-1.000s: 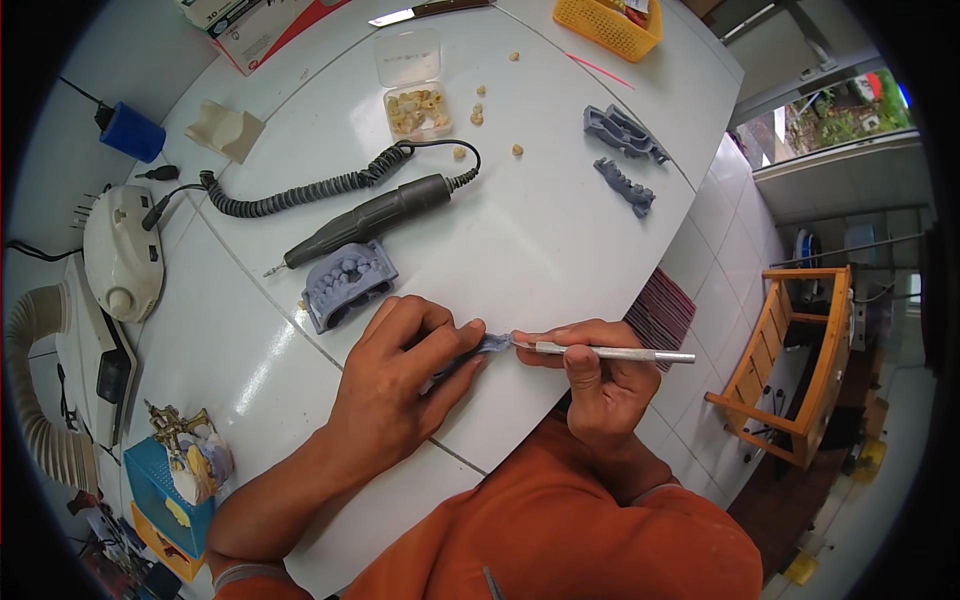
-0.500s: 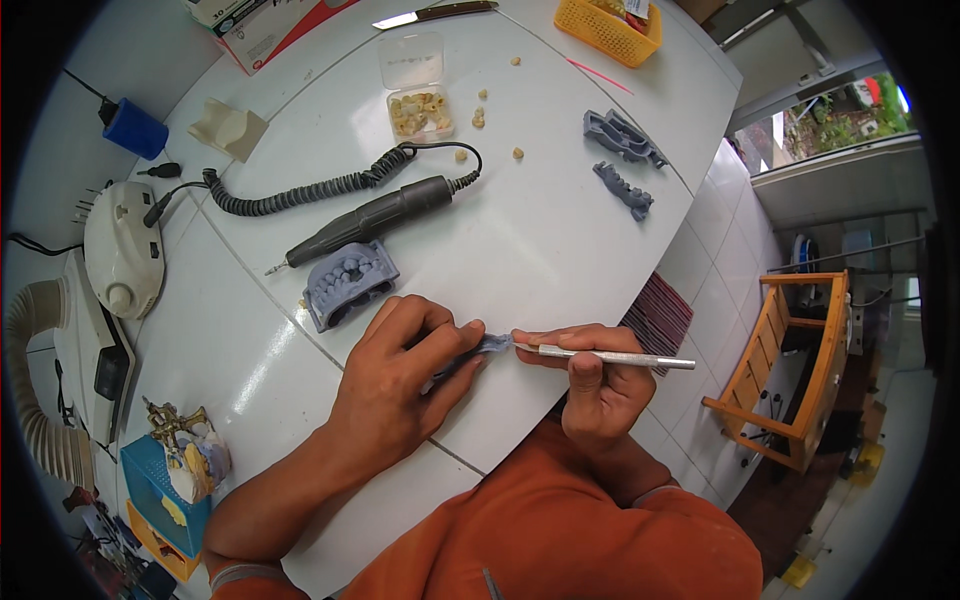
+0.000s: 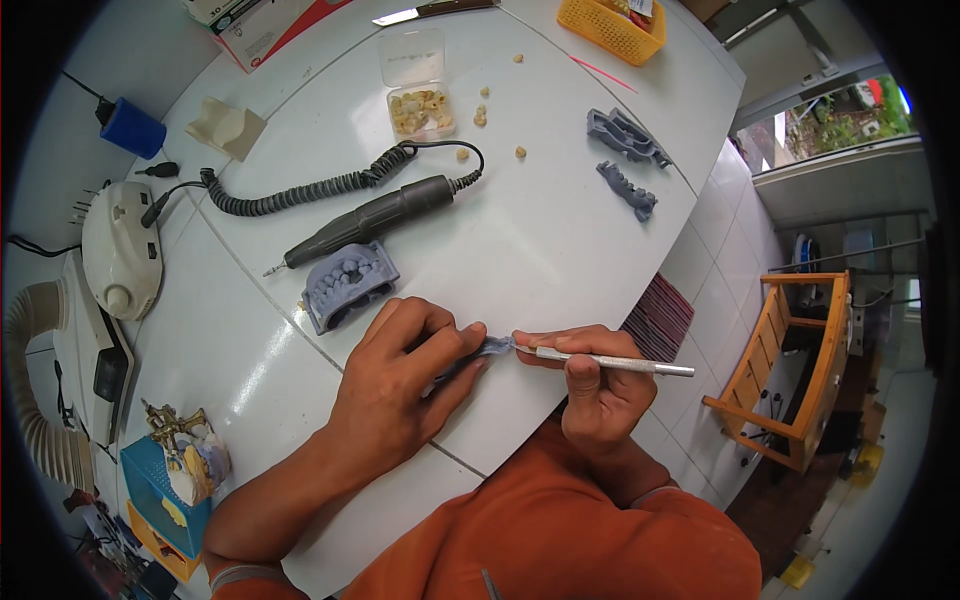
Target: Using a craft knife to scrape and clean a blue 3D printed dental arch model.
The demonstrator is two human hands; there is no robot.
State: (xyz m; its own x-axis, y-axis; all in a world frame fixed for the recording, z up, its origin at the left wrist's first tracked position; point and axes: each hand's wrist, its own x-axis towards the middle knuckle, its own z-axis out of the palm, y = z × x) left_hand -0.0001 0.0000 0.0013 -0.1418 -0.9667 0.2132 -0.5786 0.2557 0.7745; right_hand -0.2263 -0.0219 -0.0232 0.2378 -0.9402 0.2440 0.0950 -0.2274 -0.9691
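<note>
My left hand [image 3: 400, 385] pinches a small grey-blue moulded piece [image 3: 496, 344] at the white tiled table [image 3: 530, 270], near its front edge. My right hand [image 3: 600, 390] grips a slim silver craft knife [image 3: 625, 364], its tip at the right end of that piece. Just above my left hand sits a grey dental model [image 3: 350, 285] with tooth shapes. Behind it lies a black rotary handpiece [image 3: 365, 220] on a coiled cord [image 3: 290, 200].
Back centre: open box of tooth-coloured pieces [image 3: 420, 110], knife [image 3: 435, 12]. Right: yellow basket [image 3: 610, 30], two grey moulded parts [image 3: 625, 190]. Left: white control unit [image 3: 120, 250], vented machine [image 3: 100, 370], blue basket [image 3: 160, 490]. A wooden stand [image 3: 775, 370] is on the floor at right.
My right hand and the craft knife have shifted very slightly downward. My left hand keeps its hold on the grey piece, almost unmoved.
</note>
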